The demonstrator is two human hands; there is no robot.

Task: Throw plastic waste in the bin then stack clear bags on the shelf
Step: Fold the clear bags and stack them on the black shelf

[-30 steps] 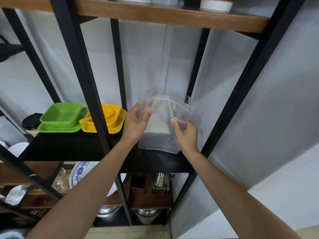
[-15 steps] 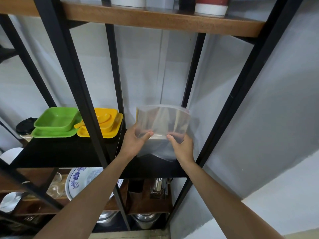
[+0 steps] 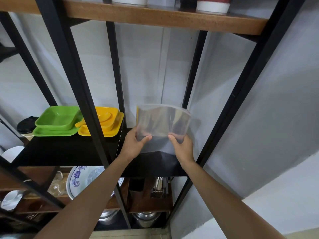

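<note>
A flat stack of clear bags (image 3: 162,120) stands tilted up over the right end of the black shelf (image 3: 69,152). My left hand (image 3: 133,144) grips its lower left corner, thumb on the front. On the lower right corner sits my right hand (image 3: 182,146), holding it the same way. The bags' lower part rests against the shelf near the right black post (image 3: 229,107). No bin is in view.
Green dishes (image 3: 57,120) and yellow dishes (image 3: 103,122) sit on the same shelf to the left. A black front post (image 3: 82,94) crosses before them. Above is a wooden shelf (image 3: 155,16) with cups. Below are a blue patterned plate (image 3: 82,178), a metal rack and pots.
The bags were bowed open between my hands and have flattened into an even stack. Both hands have shifted slightly lower on the bags.
</note>
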